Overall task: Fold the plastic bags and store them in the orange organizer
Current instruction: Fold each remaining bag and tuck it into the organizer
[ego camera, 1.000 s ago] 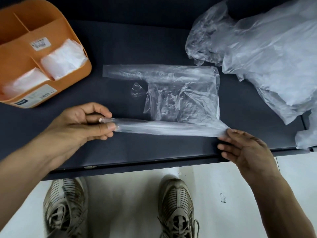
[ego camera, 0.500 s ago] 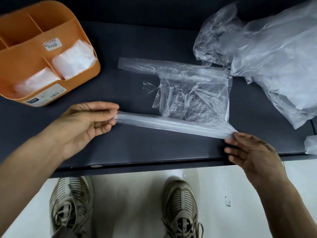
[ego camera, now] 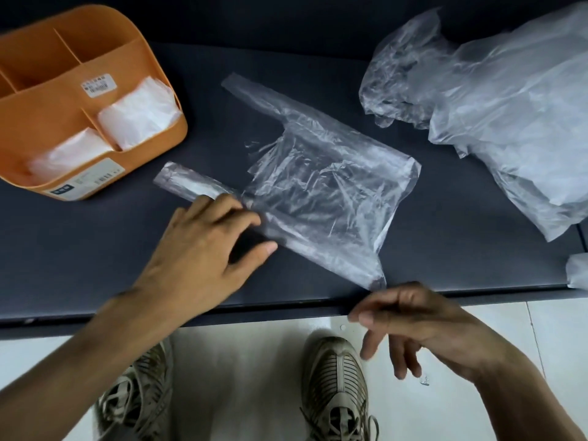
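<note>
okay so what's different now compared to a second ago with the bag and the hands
Both hands let go of the bag's near edge. The bag now lies flat on the table, skewed. The left hand rests its fingers on the near handle strip; the right hand has pulled back off the table edge, empty. The organizer, its folded bags and the pile are unchanged.

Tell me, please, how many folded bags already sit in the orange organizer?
2: one folded bag in the front compartment nearer the flat bag, one folded bag in the front compartment beside it. The rear compartments of the orange organizer look empty, though their floors are partly hidden.
</note>
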`<state>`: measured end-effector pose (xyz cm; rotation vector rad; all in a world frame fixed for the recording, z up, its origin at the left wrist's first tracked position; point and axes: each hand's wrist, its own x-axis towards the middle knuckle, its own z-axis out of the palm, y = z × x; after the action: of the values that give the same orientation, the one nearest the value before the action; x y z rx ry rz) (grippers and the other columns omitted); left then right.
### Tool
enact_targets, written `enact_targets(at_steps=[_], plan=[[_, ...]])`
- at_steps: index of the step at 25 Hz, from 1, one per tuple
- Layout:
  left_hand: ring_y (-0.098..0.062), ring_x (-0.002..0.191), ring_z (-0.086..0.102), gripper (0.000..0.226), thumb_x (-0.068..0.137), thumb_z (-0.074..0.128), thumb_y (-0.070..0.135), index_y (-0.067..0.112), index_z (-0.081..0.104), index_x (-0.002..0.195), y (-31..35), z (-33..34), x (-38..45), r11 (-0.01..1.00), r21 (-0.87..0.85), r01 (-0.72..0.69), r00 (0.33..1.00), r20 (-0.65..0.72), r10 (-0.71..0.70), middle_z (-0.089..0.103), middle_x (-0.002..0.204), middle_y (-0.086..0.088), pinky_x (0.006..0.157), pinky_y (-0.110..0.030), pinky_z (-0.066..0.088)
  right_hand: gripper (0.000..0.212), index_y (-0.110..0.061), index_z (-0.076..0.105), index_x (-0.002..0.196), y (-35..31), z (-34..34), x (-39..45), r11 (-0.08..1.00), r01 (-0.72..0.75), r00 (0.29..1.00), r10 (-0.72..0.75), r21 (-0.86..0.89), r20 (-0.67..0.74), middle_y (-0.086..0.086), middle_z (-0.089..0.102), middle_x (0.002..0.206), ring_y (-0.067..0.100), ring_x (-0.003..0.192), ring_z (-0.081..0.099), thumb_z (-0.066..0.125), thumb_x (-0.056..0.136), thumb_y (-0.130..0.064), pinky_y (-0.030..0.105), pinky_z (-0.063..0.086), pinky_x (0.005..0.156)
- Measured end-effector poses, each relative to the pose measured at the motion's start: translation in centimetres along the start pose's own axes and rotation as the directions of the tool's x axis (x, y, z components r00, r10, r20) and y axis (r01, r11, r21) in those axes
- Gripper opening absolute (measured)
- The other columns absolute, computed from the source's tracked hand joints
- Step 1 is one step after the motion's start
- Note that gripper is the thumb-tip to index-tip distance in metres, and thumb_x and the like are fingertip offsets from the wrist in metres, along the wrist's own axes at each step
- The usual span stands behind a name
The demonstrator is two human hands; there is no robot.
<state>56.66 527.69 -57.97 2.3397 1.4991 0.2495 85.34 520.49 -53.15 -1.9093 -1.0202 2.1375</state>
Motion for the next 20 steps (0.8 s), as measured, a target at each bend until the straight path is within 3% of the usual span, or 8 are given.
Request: enact_targets(at_steps=[2, 5, 8, 10, 12, 15, 17, 20], plan=[[-0.03, 0.101, 0.055, 0.051, 0.092, 0.044, 0.059, 0.017, 0.069, 0.108, -0.3, 0.9, 0.2, 0.996, 0.091, 0.011, 1.0, 0.019, -0.012, 0.056, 0.112, -0.003, 0.08, -0.047, 0.045, 0.026, -0.009, 0.074, 0.093, -0.4, 0.2, -0.1, 0.994, 0.043, 0.999, -0.041, -0.096, 0.021, 0.018, 0.074, 0.079, 0.027, 0.049, 0.058, 0.071, 0.086, -0.034, 0.028, 0.04, 0.045], [-0.036, 0.097, 0.05, 0.023, 0.087, 0.066, 0.026, 0.009, 0.068, 0.102, -0.8, 0.8, 0.7, 0.984, 0.166, 0.059, 0.99, -0.14, -0.036, 0.058, 0.116, -0.011, 0.076, -0.05, 0.04, 0.019, -0.014, 0.073, 0.078, -0.3, -0.1, 0.1, 0.954, 0.299, 0.915, -0.294, -0.027, -0.275, 0.015, 0.068, 0.066, 0.024, 0.047, 0.052, 0.069, 0.082, -0.031, 0.029, 0.038, 0.046], [-0.035, 0.099, 0.05, 0.026, 0.091, 0.056, 0.028, 0.009, 0.067, 0.105, 0.1, 0.2, 0.9, 0.987, 0.157, 0.029, 0.977, -0.213, 0.005, 0.06, 0.116, -0.012, 0.075, -0.047, 0.036, 0.009, -0.021, 0.073, 0.085, 0.2, -1.0, 1.6, 0.807, 0.517, 0.538, -0.566, -0.286, -0.625, 0.003, 0.072, 0.086, 0.014, 0.072, 0.064, 0.072, 0.091, -0.014, 0.023, 0.05, 0.065], [-0.032, 0.107, 0.052, 0.049, 0.096, 0.044, 0.049, 0.011, 0.064, 0.119, 1.5, 0.6, 0.8, 0.992, 0.126, -0.011, 0.995, -0.096, 0.023, 0.058, 0.123, -0.011, 0.083, -0.047, 0.039, 0.014, -0.018, 0.071, 0.107, 0.8, -1.7, 3.5, 0.64, 0.371, 0.359, -0.767, -0.673, -0.532, 0.0, 0.068, 0.119, 0.012, 0.107, 0.063, 0.066, 0.095, -0.014, 0.026, 0.046, 0.091], [-0.033, 0.116, 0.052, 0.067, 0.095, 0.035, 0.063, 0.011, 0.059, 0.13, 2.3, 1.8, 0.8, 0.987, 0.158, -0.02, 1.0, 0.022, 0.017, 0.055, 0.13, -0.012, 0.098, -0.051, 0.039, 0.031, -0.015, 0.068, 0.12, 1.6, -1.9, 5.1, 0.468, 0.201, 0.398, -0.842, -0.861, -0.364, 0.0, 0.059, 0.137, 0.023, 0.118, 0.058, 0.059, 0.093, -0.029, 0.04, 0.043, 0.095], [-0.036, 0.126, 0.048, 0.059, 0.093, 0.042, 0.051, 0.009, 0.058, 0.133, 2.0, 2.5, 1.2, 0.972, 0.236, 0.0, 0.998, 0.059, -0.014, 0.051, 0.137, -0.015, 0.113, -0.064, 0.025, 0.04, -0.021, 0.071, 0.115, 2.4, -0.8, 5.6, 0.405, -0.002, 0.439, -0.821, -0.914, -0.365, -0.005, 0.063, 0.133, 0.028, 0.104, 0.06, 0.056, 0.087, -0.044, 0.043, 0.04, 0.084], [-0.038, 0.13, 0.043, 0.053, 0.085, 0.05, 0.029, 0.007, 0.058, 0.133, 1.4, 2.0, 1.4, 0.965, 0.256, 0.051, 0.998, -0.034, -0.043, 0.049, 0.142, -0.017, 0.114, -0.069, 0.018, 0.033, -0.023, 0.075, 0.105, 2.8, 1.1, 5.1, 0.389, -0.023, 0.394, -0.843, -0.921, -0.366, -0.007, 0.068, 0.122, 0.027, 0.098, 0.06, 0.06, 0.085, -0.045, 0.041, 0.037, 0.082], [-0.039, 0.124, 0.045, 0.049, 0.088, 0.045, 0.026, 0.005, 0.061, 0.13, 2.6, 1.3, 0.4, 0.975, 0.221, -0.007, 0.99, -0.136, 0.039, 0.051, 0.139, -0.018, 0.108, -0.059, 0.03, 0.02, -0.023, 0.077, 0.09, 3.4, 4.7, 4.8, 0.368, 0.105, 0.303, -0.897, -0.924, -0.323, -0.008, 0.07, 0.11, 0.023, 0.095, 0.058, 0.064, 0.089, -0.037, 0.037, 0.035, 0.078]])
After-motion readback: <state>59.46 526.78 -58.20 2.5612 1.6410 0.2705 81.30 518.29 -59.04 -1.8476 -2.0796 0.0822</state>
